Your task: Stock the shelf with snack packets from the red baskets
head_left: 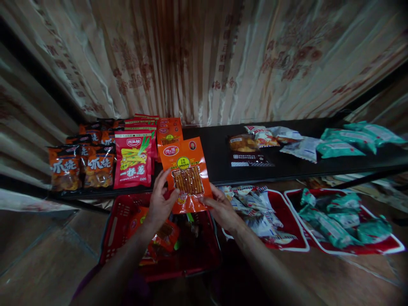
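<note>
An orange snack packet (pixel 188 176) with a clear window showing brown sticks is held upright between my two hands, just in front of the black shelf (pixel 210 148). My left hand (pixel 161 199) grips its left edge, thumb across the front. On the lower right corner, the fingers of my right hand (pixel 221 206) are closed. Behind it stand more orange packets (pixel 168 127). Left of these is a red snack packet (pixel 133 159) with others behind it. Below my hands, a red basket (pixel 110 238) holds several orange packets (pixel 164 238).
Dark-and-orange snack bags (pixel 65 170) stand at the shelf's left end. A brown bag (pixel 244 151), white bags (pixel 301 146) and green bags (pixel 342 140) lie to the right. Two more red baskets on the floor hold white packets (pixel 259 212) and green packets (pixel 344 219). A patterned curtain (pixel 197 63) hangs behind.
</note>
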Motion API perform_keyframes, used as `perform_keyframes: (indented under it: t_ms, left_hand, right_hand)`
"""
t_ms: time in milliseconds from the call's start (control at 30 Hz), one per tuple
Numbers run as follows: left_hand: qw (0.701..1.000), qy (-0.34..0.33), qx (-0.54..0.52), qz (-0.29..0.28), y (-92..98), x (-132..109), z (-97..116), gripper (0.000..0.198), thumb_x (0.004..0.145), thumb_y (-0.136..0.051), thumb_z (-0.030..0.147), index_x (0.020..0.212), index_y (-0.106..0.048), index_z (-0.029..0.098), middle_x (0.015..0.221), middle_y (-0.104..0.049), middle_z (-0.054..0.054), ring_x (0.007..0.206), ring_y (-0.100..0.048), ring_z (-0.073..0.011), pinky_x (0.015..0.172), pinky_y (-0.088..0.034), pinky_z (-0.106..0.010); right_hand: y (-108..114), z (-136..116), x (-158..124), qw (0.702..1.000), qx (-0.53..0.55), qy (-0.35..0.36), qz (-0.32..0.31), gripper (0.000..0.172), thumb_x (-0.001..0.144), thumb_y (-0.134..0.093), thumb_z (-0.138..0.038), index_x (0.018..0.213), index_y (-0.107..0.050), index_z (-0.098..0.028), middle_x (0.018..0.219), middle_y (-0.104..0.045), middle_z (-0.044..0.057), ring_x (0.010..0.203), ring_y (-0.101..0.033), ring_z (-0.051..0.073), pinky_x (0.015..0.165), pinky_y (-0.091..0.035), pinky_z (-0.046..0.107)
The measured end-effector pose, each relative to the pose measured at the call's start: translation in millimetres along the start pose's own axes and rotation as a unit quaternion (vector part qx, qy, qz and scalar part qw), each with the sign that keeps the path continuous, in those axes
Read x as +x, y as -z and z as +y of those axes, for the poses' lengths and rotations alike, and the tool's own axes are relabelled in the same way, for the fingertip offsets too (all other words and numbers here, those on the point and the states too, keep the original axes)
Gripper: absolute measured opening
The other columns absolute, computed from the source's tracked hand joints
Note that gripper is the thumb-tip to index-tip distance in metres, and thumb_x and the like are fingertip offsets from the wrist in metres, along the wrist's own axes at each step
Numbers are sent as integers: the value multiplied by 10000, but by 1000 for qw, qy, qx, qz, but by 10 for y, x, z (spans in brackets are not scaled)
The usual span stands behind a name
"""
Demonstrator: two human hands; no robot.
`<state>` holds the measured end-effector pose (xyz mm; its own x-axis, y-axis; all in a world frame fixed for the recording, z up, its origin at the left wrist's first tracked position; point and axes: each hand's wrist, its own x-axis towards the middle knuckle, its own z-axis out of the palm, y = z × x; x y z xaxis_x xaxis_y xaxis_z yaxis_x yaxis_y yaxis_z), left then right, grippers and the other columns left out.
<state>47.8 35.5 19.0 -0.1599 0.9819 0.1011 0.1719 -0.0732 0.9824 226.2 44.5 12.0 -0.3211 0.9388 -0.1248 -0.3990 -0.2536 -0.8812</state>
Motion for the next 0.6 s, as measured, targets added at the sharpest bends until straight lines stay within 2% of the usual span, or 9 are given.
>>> perform_keyframes:
  t_ms: [100, 167, 200, 267, 300, 367, 467, 533, 600]
  left_hand:
    - [998, -18, 59, -5, -28, -13, -42, 528, 773, -628, 298, 1282, -488, 294, 1510, -191, -51, 1386, -221, -264, 1092, -273, -424]
    - [998, -31, 55, -9, -45, -31, -22, 571, 761, -652, 333, 1303, -474, 288, 1545, -86, -41, 1407, -160, -259, 1119, -221, -406]
    - [998, -37, 43, -11, -51, -46, -2, 587, 759, -658, 351, 1311, -468, 287, 1556, -43, -31, 1417, -119, -255, 1130, -195, -394]
    - [999, -43, -12, -26, -57, -90, 45, 605, 760, -660, 392, 1322, -462, 287, 1565, -27, -14, 1426, -64, -247, 1140, -163, -370]
    - [996, -38, -60, -44, -58, -118, 65, 614, 764, -650, 421, 1331, -453, 290, 1564, -75, -15, 1425, -74, -244, 1139, -170, -362]
    - [979, -10, -180, -93, -60, -181, 91, 638, 751, -640, 494, 1326, -463, 281, 1516, -272, -42, 1399, -200, -259, 1122, -231, -360]
    - [934, 86, -316, -144, -67, -250, 103, 618, 675, -686, 551, 1184, -593, 212, 1276, -582, -94, 1260, -443, -302, 1056, -353, -380]
    - [911, 145, -364, -131, -74, -253, 116, 509, 676, -703, 518, 1047, -656, 172, 1128, -669, -104, 1175, -526, -305, 1022, -393, -390]
    - [890, 174, -410, -98, -80, -219, 149, 439, 726, -672, 484, 1019, -660, 157, 1084, -687, -100, 1145, -554, -291, 1014, -403, -396]
  right_hand:
    - [-17, 37, -15, 997, -75, 29, -14, 473, 737, -660, -241, 1202, -583, -282, 1035, -697, 1, 947, -637, 214, 873, -487, 386]
    - [-47, 52, -38, 981, -171, 95, -6, 460, 783, -618, -250, 1238, -557, -281, 1108, -667, 20, 1022, -607, 220, 911, -474, 394]
    - [-66, 60, -55, 962, -231, 145, -4, 458, 796, -600, -237, 1250, -548, -279, 1141, -648, 31, 1054, -589, 222, 929, -463, 397]
    - [-113, 81, -97, 904, -348, 250, -8, 498, 804, -564, -179, 1289, -512, -280, 1169, -608, 54, 1081, -561, 221, 946, -453, 394]
    - [-140, 97, -122, 870, -394, 295, -12, 541, 800, -546, -146, 1318, -479, -283, 1164, -588, 65, 1077, -553, 218, 939, -458, 391]
    - [-192, 140, -173, 816, -462, 349, -10, 629, 782, -519, -100, 1371, -405, -290, 1139, -542, 83, 1049, -546, 217, 901, -483, 388]
    - [-253, 218, -235, 762, -536, 363, 17, 694, 757, -520, -85, 1400, -356, -290, 1163, -464, 107, 1010, -537, 227, 830, -523, 383]
    - [-279, 264, -258, 732, -582, 353, 23, 710, 741, -538, -86, 1401, -359, -276, 1195, -433, 123, 993, -533, 238, 793, -539, 384]
    - [-300, 297, -272, 709, -616, 342, 23, 704, 736, -549, -89, 1395, -371, -259, 1214, -430, 135, 998, -528, 250, 778, -545, 391]
